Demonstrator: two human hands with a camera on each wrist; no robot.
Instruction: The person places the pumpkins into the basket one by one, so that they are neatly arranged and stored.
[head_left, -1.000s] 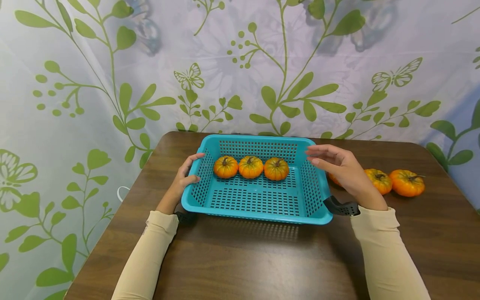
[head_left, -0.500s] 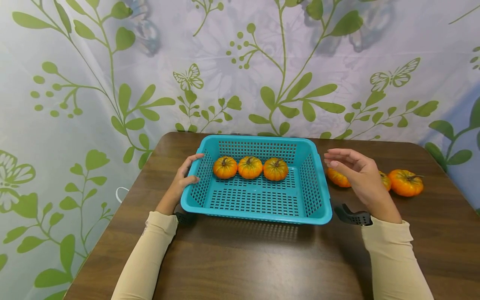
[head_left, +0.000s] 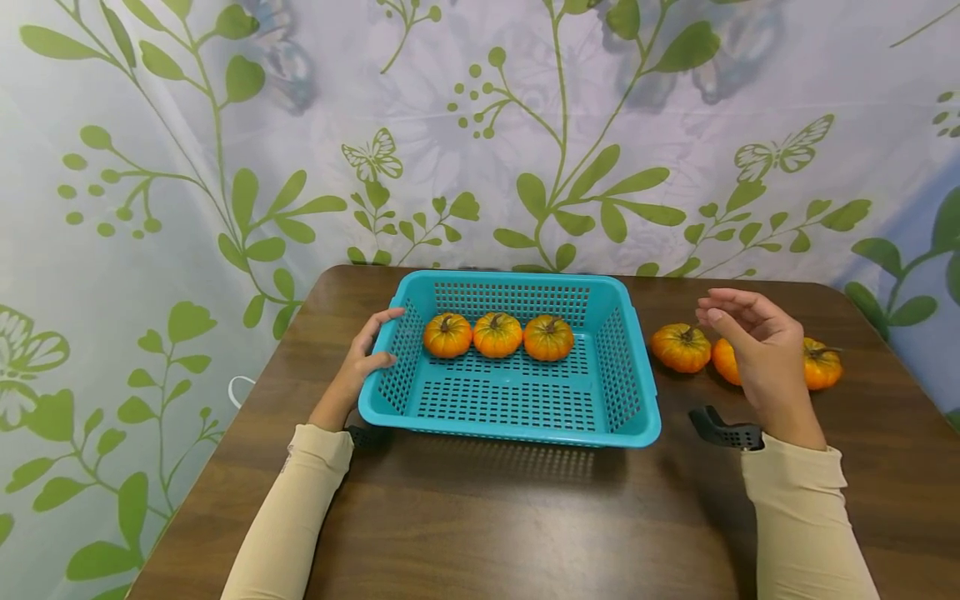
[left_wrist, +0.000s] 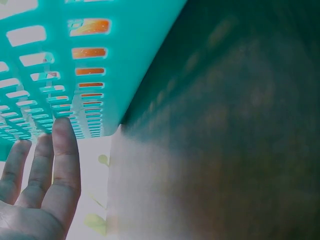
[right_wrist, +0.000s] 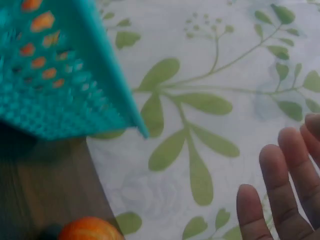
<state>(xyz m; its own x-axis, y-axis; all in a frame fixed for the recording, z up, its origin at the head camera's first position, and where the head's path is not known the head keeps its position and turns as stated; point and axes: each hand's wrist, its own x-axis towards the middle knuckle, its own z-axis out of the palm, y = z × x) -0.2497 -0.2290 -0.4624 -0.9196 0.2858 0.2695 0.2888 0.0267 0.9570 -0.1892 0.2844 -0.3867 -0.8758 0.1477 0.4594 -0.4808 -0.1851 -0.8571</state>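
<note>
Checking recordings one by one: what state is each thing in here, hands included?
Basket: upright, open-topped, partly filled
Left hand: at the basket's left rim, visible fingers mostly straight
Right hand: empty, fingers relaxed
Basket pumpkins: three, stems on, in a row
Loose pumpkins: three, on the table, two partly hidden

Broad open room lies on the counter [head_left: 517,533] along the near side. The blue basket [head_left: 510,433] is open from above, with space to dip in over its near half and right end; three small pumpkins [head_left: 497,336] block the far row. The left grip [head_left: 356,367] stands against the left wall. Between the right wall and the leftmost loose pumpkin [head_left: 681,348] only a tight lane remains, and more pumpkins [head_left: 822,364] crowd the right, partly behind the right grip [head_left: 768,358]. The leafy cloth [head_left: 465,108] closes the far side.
</note>
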